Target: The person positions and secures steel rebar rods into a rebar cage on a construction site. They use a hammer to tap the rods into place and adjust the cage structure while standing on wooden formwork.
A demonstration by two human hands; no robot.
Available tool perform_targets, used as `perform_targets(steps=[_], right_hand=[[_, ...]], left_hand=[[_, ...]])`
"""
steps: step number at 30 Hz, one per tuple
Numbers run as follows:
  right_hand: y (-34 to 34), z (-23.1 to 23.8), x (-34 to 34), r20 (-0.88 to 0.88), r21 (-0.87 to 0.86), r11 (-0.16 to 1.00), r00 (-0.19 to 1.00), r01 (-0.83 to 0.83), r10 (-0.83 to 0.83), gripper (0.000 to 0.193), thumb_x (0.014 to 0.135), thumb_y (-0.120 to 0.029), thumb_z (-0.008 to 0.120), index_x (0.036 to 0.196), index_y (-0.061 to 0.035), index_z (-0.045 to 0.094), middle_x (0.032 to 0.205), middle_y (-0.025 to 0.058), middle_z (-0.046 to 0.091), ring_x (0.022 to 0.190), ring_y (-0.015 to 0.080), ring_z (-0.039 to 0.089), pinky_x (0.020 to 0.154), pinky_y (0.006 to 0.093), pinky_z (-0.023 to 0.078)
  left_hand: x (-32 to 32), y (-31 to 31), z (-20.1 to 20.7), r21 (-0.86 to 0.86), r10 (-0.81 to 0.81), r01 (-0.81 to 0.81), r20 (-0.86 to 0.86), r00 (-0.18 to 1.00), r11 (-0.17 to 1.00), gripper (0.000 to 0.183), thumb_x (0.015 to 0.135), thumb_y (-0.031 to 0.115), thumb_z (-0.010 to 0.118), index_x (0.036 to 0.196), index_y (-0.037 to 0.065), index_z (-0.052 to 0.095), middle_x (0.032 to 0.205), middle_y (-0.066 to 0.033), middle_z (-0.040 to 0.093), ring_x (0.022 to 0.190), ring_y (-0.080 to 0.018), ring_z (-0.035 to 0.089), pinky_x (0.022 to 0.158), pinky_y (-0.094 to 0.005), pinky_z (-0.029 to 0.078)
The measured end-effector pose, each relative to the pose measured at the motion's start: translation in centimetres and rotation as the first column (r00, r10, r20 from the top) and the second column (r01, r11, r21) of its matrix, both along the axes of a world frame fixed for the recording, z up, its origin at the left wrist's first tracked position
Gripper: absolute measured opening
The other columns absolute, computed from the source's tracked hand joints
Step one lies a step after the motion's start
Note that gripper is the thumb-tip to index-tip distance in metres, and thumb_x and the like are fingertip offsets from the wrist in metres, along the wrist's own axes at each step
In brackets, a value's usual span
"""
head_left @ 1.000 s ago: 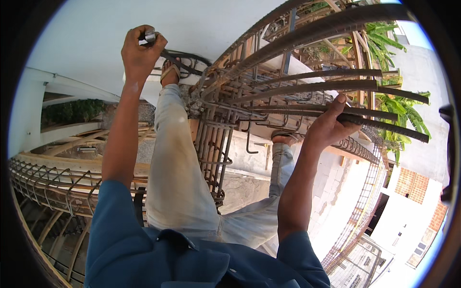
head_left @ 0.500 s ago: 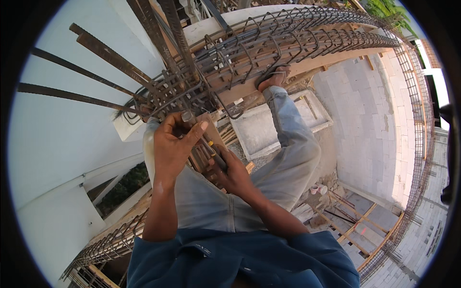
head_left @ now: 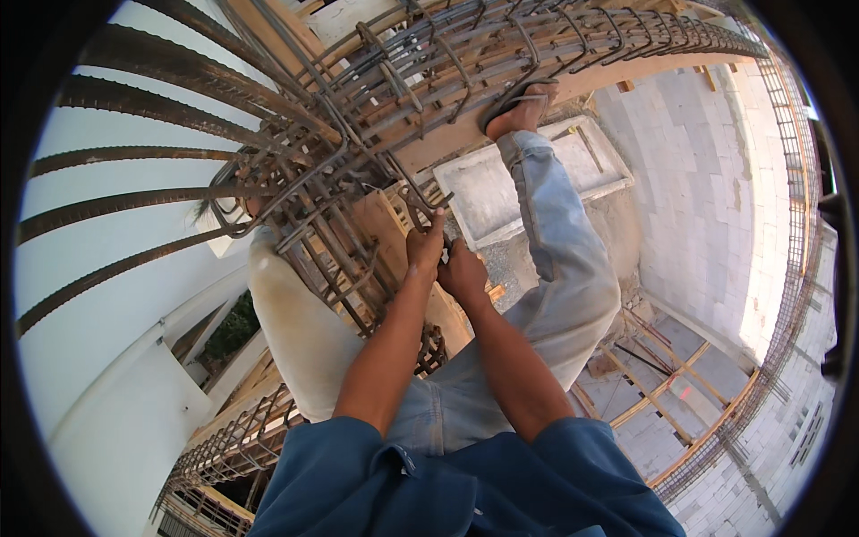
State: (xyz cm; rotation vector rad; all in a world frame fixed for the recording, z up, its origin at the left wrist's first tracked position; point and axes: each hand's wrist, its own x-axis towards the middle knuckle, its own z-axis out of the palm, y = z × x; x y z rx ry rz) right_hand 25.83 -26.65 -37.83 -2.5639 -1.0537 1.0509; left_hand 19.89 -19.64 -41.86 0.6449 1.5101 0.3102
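My left hand (head_left: 424,246) is closed, its thumb laid forward, on a dark metal hand tool whose curved, jaw-like head (head_left: 418,208) sticks out beyond the fingers. The fist of my right hand (head_left: 463,270) presses close beside it, on what appears to be the tool's dark handle. Just ahead of my fingertips is the hooked end of a bent steel bar (head_left: 437,202), touching or very near the tool head. To the left, a rebar cage (head_left: 313,237) with tied stirrups runs between my legs.
Thick upright rebars (head_left: 134,194) fan out at the left. A long beam cage (head_left: 537,49) runs along a formwork board (head_left: 582,88), where my sandalled foot (head_left: 519,112) rests. Below are a grey mixing trough (head_left: 488,197), a pale block wall (head_left: 680,179) and timber framing (head_left: 662,394).
My hands have moved right, off the cage between my legs, and come together at the bent bar. My view has shifted, bringing the upright bars closer.
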Motion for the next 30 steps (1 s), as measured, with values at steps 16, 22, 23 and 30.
perform_targets(steps=[16,22,23,30], right_hand=[[1.7,4.9,0.6,0.021,-0.049,0.986,0.987,-0.157,0.158,0.029,0.076,-0.024,0.064,0.092,-0.0017,0.055,0.074,0.0238,0.066,0.069,0.0409,0.066,0.063,0.0499,0.052],[3.2,1.5,2.1,0.126,0.013,0.986,0.979,-0.165,0.162,0.028,0.076,-0.024,0.065,0.09,-0.002,0.053,0.07,0.0247,0.064,0.068,0.0421,0.065,0.06,0.0515,0.051],[3.2,1.3,2.3,0.115,0.038,0.988,0.983,-0.147,0.142,0.029,0.076,-0.024,0.065,0.089,-0.0016,0.053,0.071,0.0249,0.064,0.068,0.0426,0.065,0.06,0.0516,0.051],[0.5,3.6,2.4,0.015,-0.228,0.969,0.994,-0.1,0.106,0.034,0.074,-0.026,0.067,0.091,-0.0005,0.054,0.071,0.0241,0.065,0.068,0.0421,0.066,0.06,0.051,0.051]], left_hand=[[0.6,0.8,6.3,-0.031,-0.051,0.048,-0.108,0.993,0.998,0.034,0.076,0.022,0.077,0.085,-0.004,0.057,0.083,-0.0156,0.061,0.068,-0.0202,0.057,0.059,-0.0365,0.046],[2.3,1.1,2.0,0.074,-0.022,0.019,0.05,0.999,0.997,0.033,0.075,0.017,0.075,0.085,0.001,0.048,0.078,-0.0093,0.054,0.073,-0.0178,0.054,0.059,-0.0336,0.046],[2.4,1.6,1.4,0.07,-0.023,0.023,0.0,1.0,0.997,0.032,0.075,0.017,0.074,0.085,0.0,0.048,0.079,-0.0096,0.054,0.073,-0.0175,0.054,0.058,-0.0336,0.046],[3.3,-0.9,3.8,-0.024,-0.061,0.058,-0.172,0.983,0.998,0.039,0.073,0.017,0.072,0.093,-0.002,0.044,0.084,-0.0123,0.051,0.075,-0.0187,0.054,0.058,-0.0332,0.046]])
